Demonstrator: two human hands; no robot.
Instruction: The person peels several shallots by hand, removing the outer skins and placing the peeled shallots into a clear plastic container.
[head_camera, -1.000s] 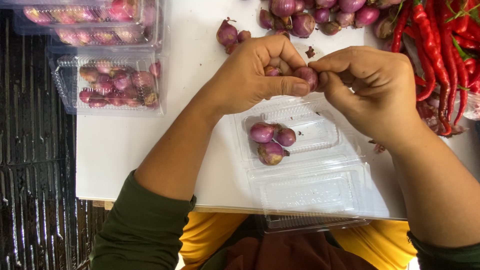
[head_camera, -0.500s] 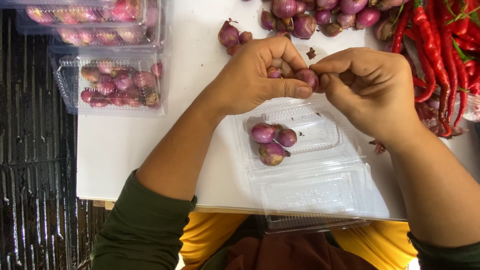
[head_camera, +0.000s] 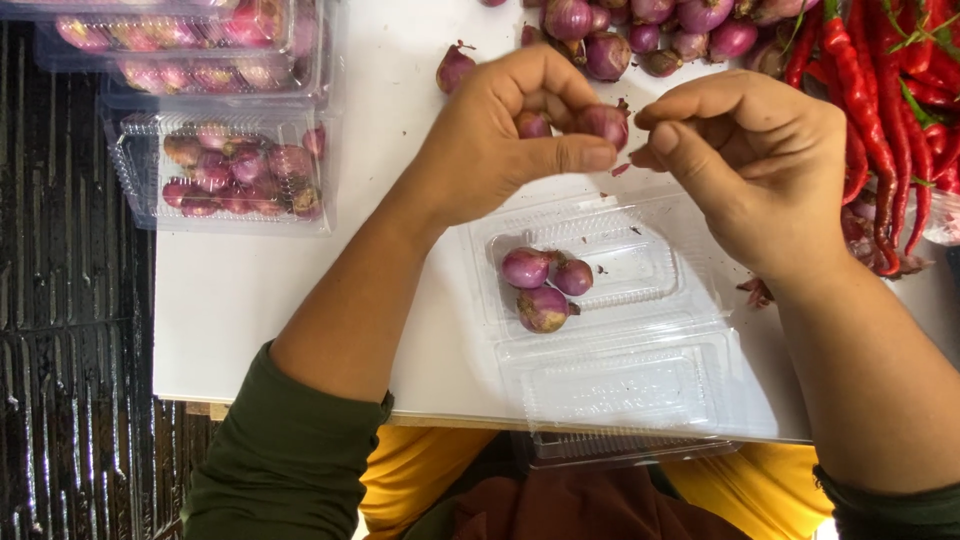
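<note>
Purple shallot in hand: we see it pinched between the thumb and forefinger of the left hand, held above the far edge of the open clear tray.
Left hand: curled nearly closed around that shallot, with a second small bulb tucked behind its fingers.
Right hand: just right of the held shallot, thumb and forefinger pressed together at its tip (we cannot tell whether they grip a bit of skin or nothing).
Open clear tray: it lies on the white table, lid folded toward us, with three peeled shallots in its left part.
Loose shallots: heaped beyond the tray, at the table's far edge.
Red chillies: piled to the right of the tray, past the right hand.
Filled trays: closed and stacked well to the left of the open tray, full of shallots.
Skin flake: a reddish scrap just above the tray's far rim.
</note>
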